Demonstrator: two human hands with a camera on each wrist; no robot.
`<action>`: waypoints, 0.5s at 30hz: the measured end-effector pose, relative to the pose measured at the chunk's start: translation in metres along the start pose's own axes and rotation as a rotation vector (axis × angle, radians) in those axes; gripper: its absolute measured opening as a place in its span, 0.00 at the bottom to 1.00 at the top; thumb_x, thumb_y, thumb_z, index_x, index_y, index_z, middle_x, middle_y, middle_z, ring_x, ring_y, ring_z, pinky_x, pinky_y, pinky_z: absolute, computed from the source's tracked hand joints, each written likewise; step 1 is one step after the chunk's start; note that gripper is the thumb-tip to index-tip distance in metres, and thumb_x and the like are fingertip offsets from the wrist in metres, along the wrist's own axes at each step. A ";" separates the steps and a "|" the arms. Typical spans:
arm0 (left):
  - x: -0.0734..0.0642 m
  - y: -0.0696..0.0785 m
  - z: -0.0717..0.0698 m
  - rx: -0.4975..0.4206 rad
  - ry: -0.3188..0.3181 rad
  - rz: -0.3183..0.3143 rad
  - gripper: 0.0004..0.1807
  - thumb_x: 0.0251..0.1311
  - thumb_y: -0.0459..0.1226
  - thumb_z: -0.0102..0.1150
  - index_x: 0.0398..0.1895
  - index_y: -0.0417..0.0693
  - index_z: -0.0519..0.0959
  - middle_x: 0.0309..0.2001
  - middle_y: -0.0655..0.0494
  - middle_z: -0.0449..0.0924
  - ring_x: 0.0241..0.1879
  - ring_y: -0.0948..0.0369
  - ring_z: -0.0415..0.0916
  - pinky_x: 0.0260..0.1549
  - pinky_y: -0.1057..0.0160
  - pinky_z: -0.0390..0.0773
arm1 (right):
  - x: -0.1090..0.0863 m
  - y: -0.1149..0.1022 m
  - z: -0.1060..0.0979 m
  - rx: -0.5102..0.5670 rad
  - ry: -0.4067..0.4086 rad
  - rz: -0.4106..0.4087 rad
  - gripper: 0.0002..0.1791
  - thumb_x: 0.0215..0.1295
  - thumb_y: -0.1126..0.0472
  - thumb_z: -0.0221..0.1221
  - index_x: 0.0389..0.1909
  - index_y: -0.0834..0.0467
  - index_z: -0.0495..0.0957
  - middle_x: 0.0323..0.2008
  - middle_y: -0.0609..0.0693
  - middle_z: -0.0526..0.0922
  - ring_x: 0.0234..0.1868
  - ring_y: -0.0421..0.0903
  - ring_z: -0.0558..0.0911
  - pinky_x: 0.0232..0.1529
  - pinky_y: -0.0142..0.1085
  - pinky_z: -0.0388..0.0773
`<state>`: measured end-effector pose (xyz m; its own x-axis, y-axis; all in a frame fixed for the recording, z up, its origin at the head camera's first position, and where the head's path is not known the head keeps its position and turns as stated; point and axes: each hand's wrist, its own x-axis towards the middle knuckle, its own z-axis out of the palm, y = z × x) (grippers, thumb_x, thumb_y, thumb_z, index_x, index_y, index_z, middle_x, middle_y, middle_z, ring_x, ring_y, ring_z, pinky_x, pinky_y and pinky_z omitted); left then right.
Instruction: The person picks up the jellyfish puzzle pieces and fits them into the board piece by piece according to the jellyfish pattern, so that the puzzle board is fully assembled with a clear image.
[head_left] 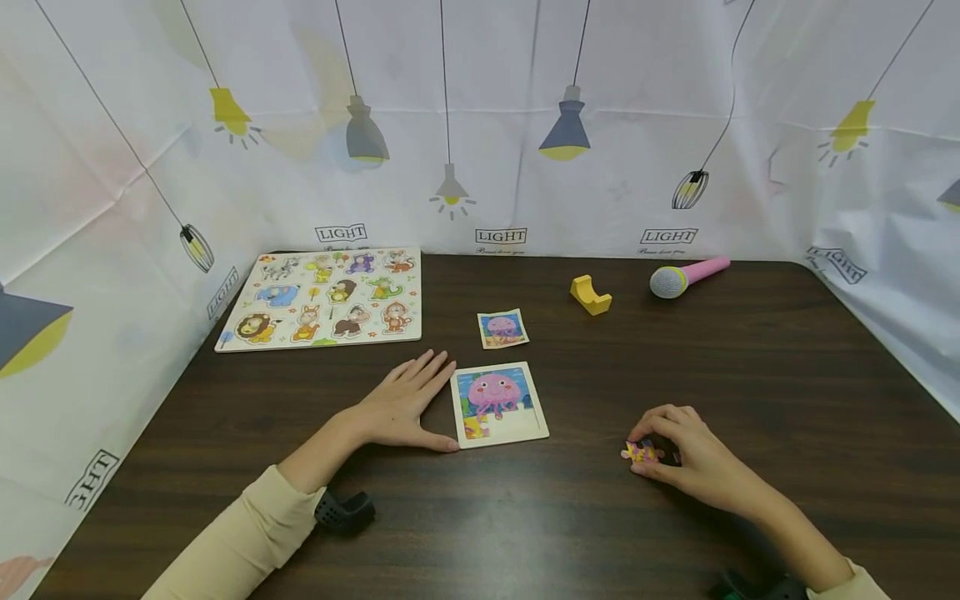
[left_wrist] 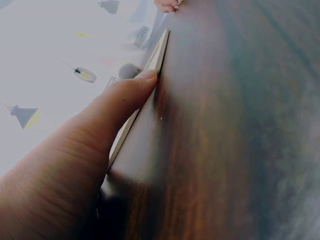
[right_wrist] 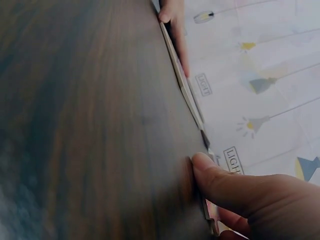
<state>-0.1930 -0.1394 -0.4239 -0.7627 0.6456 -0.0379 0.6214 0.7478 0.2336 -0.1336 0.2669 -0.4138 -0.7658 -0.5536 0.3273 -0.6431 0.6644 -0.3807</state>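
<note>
A square jigsaw puzzle board [head_left: 498, 404] with a pink jellyfish lies mid-table; bare pale wood shows in its lower right part. Along its left edge spreads my left hand [head_left: 405, 408], fingers extended and the thumb tip at the near left corner. The left wrist view shows that thumb against the rim of the board [left_wrist: 162, 52]. Off to the right, my right hand [head_left: 686, 454] pinches a yellow-and-pink puzzle piece [head_left: 641, 452] between thumb and fingers, low over the table. Dark bits show under its fingers, partly hidden.
A jellyfish picture card [head_left: 503, 328] lies behind the board. Back left is a wooden animal puzzle [head_left: 330, 297]. Farther right are a yellow curved block [head_left: 591, 295] and a pink toy microphone [head_left: 688, 277]. A lamp-print cloth [head_left: 480, 125] hangs along the table's back.
</note>
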 end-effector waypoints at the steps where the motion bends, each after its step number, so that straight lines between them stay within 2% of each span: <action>1: 0.000 0.000 0.000 0.001 0.000 -0.002 0.61 0.43 0.75 0.42 0.73 0.48 0.39 0.72 0.48 0.33 0.70 0.53 0.29 0.64 0.51 0.39 | 0.000 0.000 0.000 0.002 0.007 -0.008 0.18 0.43 0.60 0.71 0.35 0.46 0.75 0.42 0.41 0.74 0.44 0.42 0.66 0.41 0.38 0.64; 3: 0.000 0.001 0.000 0.000 0.003 -0.005 0.62 0.42 0.75 0.42 0.73 0.48 0.39 0.72 0.48 0.33 0.70 0.53 0.30 0.64 0.51 0.39 | 0.001 0.001 0.001 0.017 0.020 -0.028 0.20 0.42 0.62 0.72 0.35 0.48 0.74 0.39 0.39 0.74 0.41 0.40 0.67 0.41 0.35 0.64; 7: 0.000 0.001 0.001 0.005 0.004 -0.011 0.62 0.41 0.76 0.42 0.73 0.49 0.39 0.72 0.49 0.33 0.70 0.53 0.29 0.64 0.51 0.39 | 0.003 0.002 0.003 0.052 0.040 -0.055 0.21 0.43 0.65 0.71 0.37 0.50 0.72 0.33 0.37 0.73 0.33 0.36 0.68 0.33 0.29 0.67; 10: 0.001 0.001 0.002 0.019 0.007 -0.014 0.62 0.41 0.77 0.41 0.73 0.49 0.39 0.72 0.49 0.34 0.70 0.53 0.29 0.64 0.51 0.39 | 0.004 0.002 0.003 0.102 0.029 -0.047 0.19 0.48 0.67 0.68 0.38 0.52 0.72 0.32 0.38 0.74 0.29 0.34 0.70 0.28 0.28 0.70; 15: 0.001 0.002 0.001 0.027 0.011 -0.014 0.62 0.41 0.77 0.40 0.73 0.49 0.39 0.72 0.48 0.34 0.70 0.53 0.30 0.64 0.51 0.39 | 0.009 0.000 0.003 0.175 -0.007 -0.026 0.14 0.55 0.71 0.61 0.39 0.53 0.74 0.31 0.39 0.79 0.28 0.34 0.76 0.30 0.29 0.74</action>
<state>-0.1921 -0.1370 -0.4245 -0.7732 0.6334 -0.0306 0.6151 0.7609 0.2065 -0.1406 0.2605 -0.4137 -0.7486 -0.5731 0.3334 -0.6534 0.5525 -0.5176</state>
